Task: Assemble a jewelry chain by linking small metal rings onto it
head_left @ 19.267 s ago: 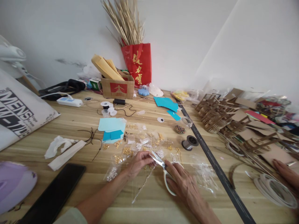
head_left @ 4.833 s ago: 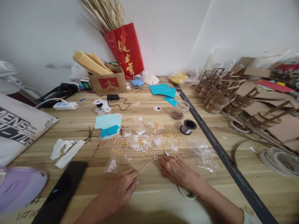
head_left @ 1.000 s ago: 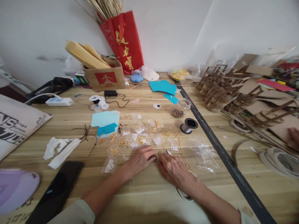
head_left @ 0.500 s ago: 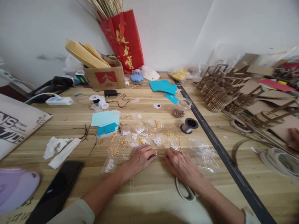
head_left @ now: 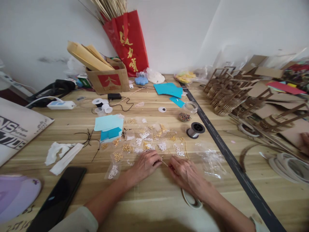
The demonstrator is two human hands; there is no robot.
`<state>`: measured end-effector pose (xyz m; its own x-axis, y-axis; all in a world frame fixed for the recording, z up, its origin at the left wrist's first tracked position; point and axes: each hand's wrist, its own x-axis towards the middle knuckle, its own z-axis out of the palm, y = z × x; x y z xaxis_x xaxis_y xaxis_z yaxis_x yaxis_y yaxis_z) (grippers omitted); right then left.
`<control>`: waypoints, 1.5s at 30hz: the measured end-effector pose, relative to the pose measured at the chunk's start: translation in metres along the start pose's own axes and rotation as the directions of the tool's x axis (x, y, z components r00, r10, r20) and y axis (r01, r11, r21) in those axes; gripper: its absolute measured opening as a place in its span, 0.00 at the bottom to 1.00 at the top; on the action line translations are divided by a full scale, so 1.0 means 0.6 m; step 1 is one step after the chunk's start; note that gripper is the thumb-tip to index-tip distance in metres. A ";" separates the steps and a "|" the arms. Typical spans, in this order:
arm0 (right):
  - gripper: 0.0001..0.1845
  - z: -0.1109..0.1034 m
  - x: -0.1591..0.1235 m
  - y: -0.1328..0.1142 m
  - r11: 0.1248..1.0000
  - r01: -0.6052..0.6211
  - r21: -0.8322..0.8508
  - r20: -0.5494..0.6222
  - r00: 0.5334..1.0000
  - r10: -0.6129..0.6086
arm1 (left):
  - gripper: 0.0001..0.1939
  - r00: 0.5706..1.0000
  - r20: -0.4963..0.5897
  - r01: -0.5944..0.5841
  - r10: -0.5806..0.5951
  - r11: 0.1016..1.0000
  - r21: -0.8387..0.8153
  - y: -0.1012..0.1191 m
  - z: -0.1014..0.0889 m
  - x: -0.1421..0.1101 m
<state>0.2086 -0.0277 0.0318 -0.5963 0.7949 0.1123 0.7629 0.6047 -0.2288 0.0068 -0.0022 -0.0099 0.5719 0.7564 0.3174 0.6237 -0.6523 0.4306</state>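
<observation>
My left hand (head_left: 147,163) is closed, thumb and fingertips pinched on one end of a thin pale strand (head_left: 164,163); whether it is cord or chain I cannot make out. The strand's other end runs into the closed fingers of my right hand (head_left: 181,169). A pale loop (head_left: 196,205) shows below my right wrist, its upper part hidden. Just beyond my hands lie small clear bags of silver beads (head_left: 162,145) and gold findings (head_left: 127,147). A bag of silver rings (head_left: 179,149) with a gold chain (head_left: 185,149) beside it is closest to my right fingertips.
A wire spool (head_left: 195,130) and a jar of beads (head_left: 184,116) stand beyond my right hand. Empty clear bags (head_left: 212,161) lie right of it. A phone (head_left: 58,198) is at left. Woven baskets (head_left: 227,100) and another person's hand (head_left: 304,139) are at far right.
My right hand has shifted slightly down and left, uncovering more of the bag of rings. The strand now slants down towards it. My left hand has stayed almost in place.
</observation>
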 end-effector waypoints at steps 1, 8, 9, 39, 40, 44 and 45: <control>0.06 0.000 0.000 -0.001 1.000 0.004 0.008 0.007 1.000 -0.004 | 0.14 1.000 0.000 -0.001 0.001 1.000 0.000 0.000 0.001 0.000; 0.06 0.003 0.005 -0.007 0.998 -0.004 0.058 0.112 0.994 -0.003 | 0.14 1.000 0.012 0.002 -0.002 1.000 0.002 -0.003 0.003 -0.001; 0.06 0.003 0.006 -0.007 0.998 -0.005 0.067 0.134 0.991 -0.004 | 0.13 1.000 0.016 0.003 -0.003 1.000 0.002 -0.003 0.003 -0.001; 0.06 0.008 0.011 0.004 0.996 -0.077 0.051 0.136 0.988 0.069 | 0.12 0.999 0.024 0.028 -0.027 0.999 -0.018 0.001 -0.001 0.001; 0.06 0.010 0.012 0.006 0.994 -0.092 0.053 0.121 0.989 0.085 | 0.12 0.999 0.021 0.027 -0.026 0.999 -0.017 0.001 -0.002 0.001; 0.07 0.017 0.019 0.009 0.991 -0.120 0.054 0.090 0.989 0.115 | 0.12 1.000 0.010 0.027 -0.027 0.999 -0.024 0.001 -0.002 0.001; 0.07 0.018 0.021 0.008 0.991 -0.121 0.050 0.086 0.989 0.117 | 0.12 1.000 0.011 0.028 -0.027 0.999 -0.027 0.000 -0.001 0.001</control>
<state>0.2021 -0.0155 0.0216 -0.5224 0.8527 0.0014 0.8161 0.5005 -0.2888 0.0069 -0.0018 -0.0090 0.5606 0.7733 0.2961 0.6245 -0.6297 0.4620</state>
